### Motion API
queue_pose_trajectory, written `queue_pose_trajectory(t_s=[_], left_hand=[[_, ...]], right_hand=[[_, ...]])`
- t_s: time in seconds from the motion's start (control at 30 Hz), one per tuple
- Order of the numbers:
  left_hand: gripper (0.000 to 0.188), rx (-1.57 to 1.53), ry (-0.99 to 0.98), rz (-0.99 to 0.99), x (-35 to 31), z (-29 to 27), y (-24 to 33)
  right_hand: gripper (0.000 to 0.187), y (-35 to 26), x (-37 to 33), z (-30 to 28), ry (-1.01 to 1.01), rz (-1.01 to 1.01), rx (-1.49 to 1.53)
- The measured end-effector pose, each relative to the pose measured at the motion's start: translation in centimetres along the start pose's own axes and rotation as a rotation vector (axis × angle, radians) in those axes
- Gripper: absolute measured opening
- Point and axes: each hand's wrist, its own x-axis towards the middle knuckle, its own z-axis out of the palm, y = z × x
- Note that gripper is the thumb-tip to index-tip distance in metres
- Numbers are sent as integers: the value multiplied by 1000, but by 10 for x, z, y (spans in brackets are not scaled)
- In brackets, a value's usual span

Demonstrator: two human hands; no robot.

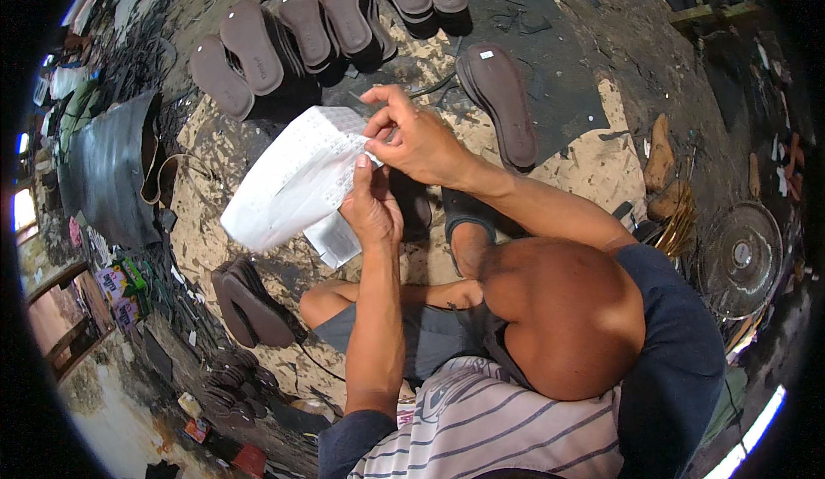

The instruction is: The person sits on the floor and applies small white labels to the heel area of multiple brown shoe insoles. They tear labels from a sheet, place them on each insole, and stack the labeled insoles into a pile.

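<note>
A large white sheet (292, 174) printed with rows of small marks, like a sheet of small stickers, hangs in front of me. Its right edge is gripped by my left hand (374, 208), thumb on top. My right hand (417, 140) is at the sheet's upper right corner, thumb and fingers pinched together; whether a tiny sticker sits between them is too small to make out. A second white piece (333, 238) shows below the sheet. Just right of my hands lies a brown shoe sole (507, 105) with a small white sticker at one end.
Several brown soles (258, 49) stand in stacked rows along the far side, many with white stickers. Another stack of soles (249, 303) is at the left. Dark sheet material (550, 58) covers the ground at the far right. A round fan (741, 256) stands at the right.
</note>
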Motion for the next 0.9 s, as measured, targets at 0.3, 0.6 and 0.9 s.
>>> queue_pose_trajectory(t_s=[0.3,0.6,0.9], left_hand=[[48,149,-28,54,4,-4,-1],[44,139,79,11,5,-10,-7],[45,45,0,9,9,-12,-4]], right_hand=[[67,14,7,3,-16,46,174],[62,3,5,6,4,12,58],[68,5,5,6,-17,13,120]])
